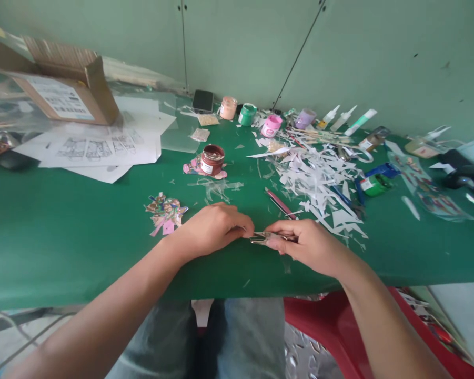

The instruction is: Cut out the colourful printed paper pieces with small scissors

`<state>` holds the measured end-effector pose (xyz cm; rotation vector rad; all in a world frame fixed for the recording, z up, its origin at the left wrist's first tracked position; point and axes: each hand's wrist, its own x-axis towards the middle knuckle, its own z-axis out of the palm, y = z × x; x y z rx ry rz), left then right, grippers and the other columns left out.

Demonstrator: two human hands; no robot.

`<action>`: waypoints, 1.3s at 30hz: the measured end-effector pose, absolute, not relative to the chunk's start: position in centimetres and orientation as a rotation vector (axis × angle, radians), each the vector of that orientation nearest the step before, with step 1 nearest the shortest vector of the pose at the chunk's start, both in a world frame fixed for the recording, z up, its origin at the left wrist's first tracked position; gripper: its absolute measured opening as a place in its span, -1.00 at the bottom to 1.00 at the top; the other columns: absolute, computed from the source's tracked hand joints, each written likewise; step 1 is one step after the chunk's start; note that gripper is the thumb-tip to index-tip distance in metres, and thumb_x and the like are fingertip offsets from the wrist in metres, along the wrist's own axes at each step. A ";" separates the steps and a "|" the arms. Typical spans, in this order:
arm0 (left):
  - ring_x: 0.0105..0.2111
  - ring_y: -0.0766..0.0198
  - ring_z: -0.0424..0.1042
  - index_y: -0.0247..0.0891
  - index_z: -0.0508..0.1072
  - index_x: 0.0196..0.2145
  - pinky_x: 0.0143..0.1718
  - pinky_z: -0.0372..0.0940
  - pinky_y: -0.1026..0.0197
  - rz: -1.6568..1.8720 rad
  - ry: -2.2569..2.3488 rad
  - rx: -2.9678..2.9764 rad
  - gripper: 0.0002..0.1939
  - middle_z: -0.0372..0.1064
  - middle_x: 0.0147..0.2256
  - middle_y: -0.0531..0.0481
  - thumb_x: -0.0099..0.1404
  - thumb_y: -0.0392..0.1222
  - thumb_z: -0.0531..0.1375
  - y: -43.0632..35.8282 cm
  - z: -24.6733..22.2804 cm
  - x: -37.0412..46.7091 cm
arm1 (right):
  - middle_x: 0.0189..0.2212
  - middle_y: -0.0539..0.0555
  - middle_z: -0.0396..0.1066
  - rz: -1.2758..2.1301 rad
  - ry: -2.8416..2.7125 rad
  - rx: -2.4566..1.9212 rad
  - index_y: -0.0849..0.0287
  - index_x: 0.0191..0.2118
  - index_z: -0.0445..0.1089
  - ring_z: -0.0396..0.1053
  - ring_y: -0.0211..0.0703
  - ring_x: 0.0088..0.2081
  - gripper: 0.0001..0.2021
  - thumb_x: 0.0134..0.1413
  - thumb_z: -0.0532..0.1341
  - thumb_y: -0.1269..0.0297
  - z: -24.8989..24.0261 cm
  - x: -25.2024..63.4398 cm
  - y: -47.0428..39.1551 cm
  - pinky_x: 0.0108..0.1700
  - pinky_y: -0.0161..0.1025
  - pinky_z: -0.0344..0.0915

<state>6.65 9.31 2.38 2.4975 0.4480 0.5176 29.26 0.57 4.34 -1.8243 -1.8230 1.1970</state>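
While the right hand (313, 245) grips a small metal tool (262, 238), its thumb and fingers closed around the handles, the tool's two prongs point left. The left hand (217, 227) is at those tips: fingers curled, thumb and index drawn together (can't tell if anything is pinched; too small, partly hidden). Tool sits between the two hands, over the near middle of the green table (102, 247). Type of tool: not clear, pliers-like.

Just beyond the right hand, a pink pen (280, 202) lies slanted. Clear film scraps (215, 188) are beyond the left hand. Left of that hand: a heap of multicolored scraps (168, 211). Farther back, an open dark red jar (213, 159) stands on pink pieces (193, 166).

Right side: a loose pile of white paper strips (311, 176), with a green jar (374, 184) tipped over at its right edge. Far row, left to right: black box (202, 101), peach jar (228, 108), second green jar (248, 114), pink jar (272, 126), purple jar (305, 119).

Far left, an open cardboard box (98, 95) sits on printed sheets (142, 147). Red chair (335, 326) at the near right, below table level.
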 end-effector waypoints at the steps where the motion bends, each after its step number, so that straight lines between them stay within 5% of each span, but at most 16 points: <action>1: -0.28 0.26 0.47 -0.18 0.54 -0.24 -0.17 0.28 0.19 0.536 0.485 2.527 -0.80 0.58 -0.27 0.06 0.38 -0.31 0.10 9.2 2.3 6.6 | -0.48 0.02 0.47 1.181 -1.824 -1.825 0.13 -0.17 0.53 0.38 -0.25 -0.45 -0.72 0.17 0.20 0.06 4.4 29.1 0.5 -0.47 -0.34 0.23; 11: -0.28 0.27 0.51 -0.16 0.55 -0.25 -0.18 0.35 0.19 0.652 0.481 2.602 -0.74 0.59 -0.27 0.07 0.37 -0.37 0.08 9.1 2.4 6.8 | -0.48 0.02 0.49 1.104 -1.757 -1.787 0.12 -0.19 0.53 0.45 -0.21 -0.46 -0.76 0.16 0.20 0.12 5.1 28.8 0.5 -0.54 -0.35 0.26; 17: -0.19 0.27 0.52 -0.18 0.48 -0.21 -0.19 0.37 0.25 0.864 0.773 2.565 -0.79 0.53 -0.16 0.02 0.40 -0.32 0.05 8.7 2.4 6.6 | -0.39 0.07 0.56 0.521 -1.801 -1.959 0.08 -0.14 0.47 0.51 -0.08 -0.41 -0.76 0.15 0.19 0.11 4.9 28.8 0.3 -0.44 -0.26 0.32; 22: -0.11 0.16 0.42 -0.21 0.39 -0.27 -0.15 0.34 0.16 0.840 0.846 2.656 -0.78 0.41 -0.13 -0.07 0.24 -0.47 0.06 8.5 2.5 7.0 | -0.34 0.08 0.56 0.437 -1.717 -1.896 0.09 -0.06 0.40 0.52 -0.08 -0.33 -0.74 0.15 0.16 0.21 3.8 28.0 -0.7 -0.33 -0.23 0.37; 28: -0.22 0.16 0.34 -0.23 0.29 -0.24 -0.19 0.31 0.11 0.870 0.846 2.489 -0.91 0.34 -0.24 -0.06 0.32 -0.20 0.14 8.1 3.1 7.1 | -0.39 0.07 0.49 0.602 -1.467 -1.727 0.13 -0.06 0.33 0.47 -0.16 -0.41 -0.71 0.16 0.18 0.11 2.3 27.3 -1.3 -0.38 -0.27 0.38; 34: -0.32 0.30 0.37 -0.24 0.35 -0.25 -0.28 0.29 0.24 0.943 0.881 2.216 -0.85 0.40 -0.26 -0.03 0.30 -0.39 0.02 8.1 3.2 7.5 | -0.37 0.06 0.50 0.558 -1.531 -1.751 0.10 -0.10 0.36 0.51 -0.13 -0.35 -0.78 0.15 0.19 0.17 2.0 26.2 -1.5 -0.32 -0.27 0.39; 39: -0.58 0.40 0.25 -0.21 0.36 -0.34 -0.52 0.15 0.30 0.828 1.138 1.946 -0.99 0.41 -0.43 0.10 0.24 -0.26 0.16 8.3 2.7 7.8 | -0.41 0.03 0.49 0.326 -1.650 -1.872 0.08 -0.14 0.40 0.46 -0.15 -0.42 -0.82 0.15 0.18 0.20 2.1 25.3 -1.6 -0.36 -0.27 0.32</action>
